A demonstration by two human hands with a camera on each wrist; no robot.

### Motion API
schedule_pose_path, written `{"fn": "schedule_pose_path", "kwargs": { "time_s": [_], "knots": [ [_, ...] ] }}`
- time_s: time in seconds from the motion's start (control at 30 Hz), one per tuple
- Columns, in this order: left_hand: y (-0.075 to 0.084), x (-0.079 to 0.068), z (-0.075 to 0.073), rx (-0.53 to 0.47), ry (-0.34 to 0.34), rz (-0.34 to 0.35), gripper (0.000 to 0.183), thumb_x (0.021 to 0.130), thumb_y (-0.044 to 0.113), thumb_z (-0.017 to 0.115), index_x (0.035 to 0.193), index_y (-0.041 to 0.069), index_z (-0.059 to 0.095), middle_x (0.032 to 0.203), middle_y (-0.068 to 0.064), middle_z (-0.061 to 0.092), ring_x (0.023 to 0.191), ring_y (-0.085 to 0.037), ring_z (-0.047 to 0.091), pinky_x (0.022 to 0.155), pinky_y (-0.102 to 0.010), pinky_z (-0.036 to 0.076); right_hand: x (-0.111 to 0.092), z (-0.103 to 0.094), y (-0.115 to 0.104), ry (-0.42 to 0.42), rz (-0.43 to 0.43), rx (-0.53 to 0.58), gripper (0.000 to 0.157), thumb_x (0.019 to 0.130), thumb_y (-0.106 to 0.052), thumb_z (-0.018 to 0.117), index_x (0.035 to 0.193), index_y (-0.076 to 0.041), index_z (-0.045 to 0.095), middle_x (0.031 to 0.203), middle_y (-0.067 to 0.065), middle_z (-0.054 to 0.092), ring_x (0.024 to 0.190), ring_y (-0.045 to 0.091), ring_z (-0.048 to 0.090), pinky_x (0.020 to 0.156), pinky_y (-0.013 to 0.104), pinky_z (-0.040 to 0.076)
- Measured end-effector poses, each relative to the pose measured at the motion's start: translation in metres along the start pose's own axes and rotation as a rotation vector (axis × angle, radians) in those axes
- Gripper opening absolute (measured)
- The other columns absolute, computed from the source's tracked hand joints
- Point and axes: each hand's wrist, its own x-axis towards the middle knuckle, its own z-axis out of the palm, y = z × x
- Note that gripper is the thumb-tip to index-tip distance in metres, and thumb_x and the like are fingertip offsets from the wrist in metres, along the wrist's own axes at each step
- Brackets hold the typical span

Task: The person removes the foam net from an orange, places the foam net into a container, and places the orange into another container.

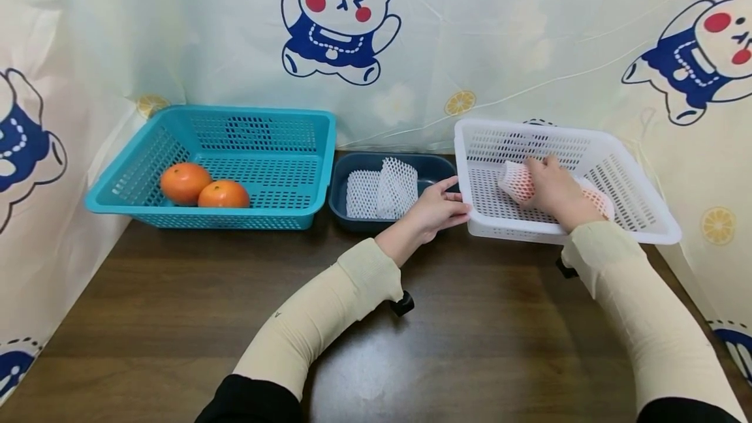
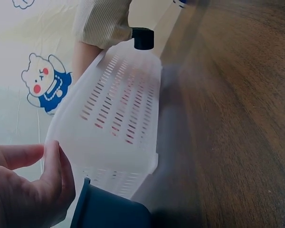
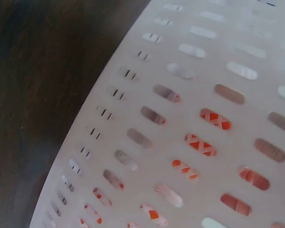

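In the head view my right hand (image 1: 555,189) reaches down into the white basket (image 1: 649,235). Its fingers curl over a red fruit in a white foam net (image 1: 517,183); the fruit's kind is hidden by the net. Another netted red fruit (image 1: 599,200) lies partly under that wrist. Red patches show through the basket slots (image 3: 200,145) in the right wrist view. My left hand (image 1: 433,211) is at the basket's near left corner. In the left wrist view, its thumb and fingers pinch the white rim (image 2: 54,133).
A dark blue tray (image 1: 337,211) holding white foam nets (image 1: 398,188) stands between the two baskets, under the left hand's reach. At the left, a teal basket (image 1: 276,215) contains two orange fruits (image 1: 185,183). A printed cloth (image 1: 405,103) hangs behind the wooden table (image 1: 470,331).
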Motion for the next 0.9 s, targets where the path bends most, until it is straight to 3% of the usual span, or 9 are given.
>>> {"fn": "schedule_pose_path", "kwargs": {
  "time_s": [0.2, 0.43, 0.73, 0.9],
  "knots": [
    [-0.002, -0.001, -0.002, -0.012, -0.019, -0.019, 0.073, 0.097, -0.009, 0.062, 0.16, 0.014, 0.034, 0.121, -0.018, 0.063, 0.113, -0.032, 0.066, 0.096, -0.041, 0.053, -0.006, -0.004, -0.001, -0.039, 0.032, 0.068, 0.096, 0.078, -0.022, 0.087, 0.151, 0.006, 0.032, 0.13, 0.045, 0.032, 0.109, 0.061, 0.047, 0.092, 0.071, 0.041],
    [0.002, -0.002, -0.004, -0.006, -0.034, -0.013, 0.072, 0.098, -0.009, 0.061, 0.161, 0.013, 0.034, 0.112, -0.013, 0.063, 0.105, -0.028, 0.067, 0.098, -0.043, 0.051, -0.015, -0.024, -0.017, -0.114, 0.073, 0.123, 0.104, 0.077, -0.026, 0.089, 0.156, 0.002, 0.027, 0.137, 0.045, 0.028, 0.113, 0.061, 0.047, 0.09, 0.072, 0.043],
    [0.007, -0.006, -0.01, 0.019, -0.07, -0.05, 0.068, 0.1, -0.006, 0.06, 0.16, 0.011, 0.034, 0.127, -0.016, 0.062, 0.092, -0.02, 0.065, 0.098, -0.04, 0.052, -0.023, -0.037, -0.029, -0.113, 0.027, 0.144, 0.1, 0.078, -0.029, 0.089, 0.153, 0.001, 0.031, 0.137, 0.041, 0.032, 0.114, 0.058, 0.047, 0.09, 0.07, 0.044],
    [0.008, -0.007, -0.014, 0.056, -0.098, -0.051, 0.065, 0.101, -0.005, 0.059, 0.16, 0.009, 0.035, 0.135, -0.017, 0.06, 0.091, -0.019, 0.067, 0.098, -0.039, 0.052, -0.028, -0.046, -0.036, -0.064, 0.005, 0.168, 0.1, 0.079, -0.03, 0.089, 0.155, 0.002, 0.031, 0.138, 0.042, 0.034, 0.115, 0.057, 0.047, 0.089, 0.071, 0.044]
  ]
}}
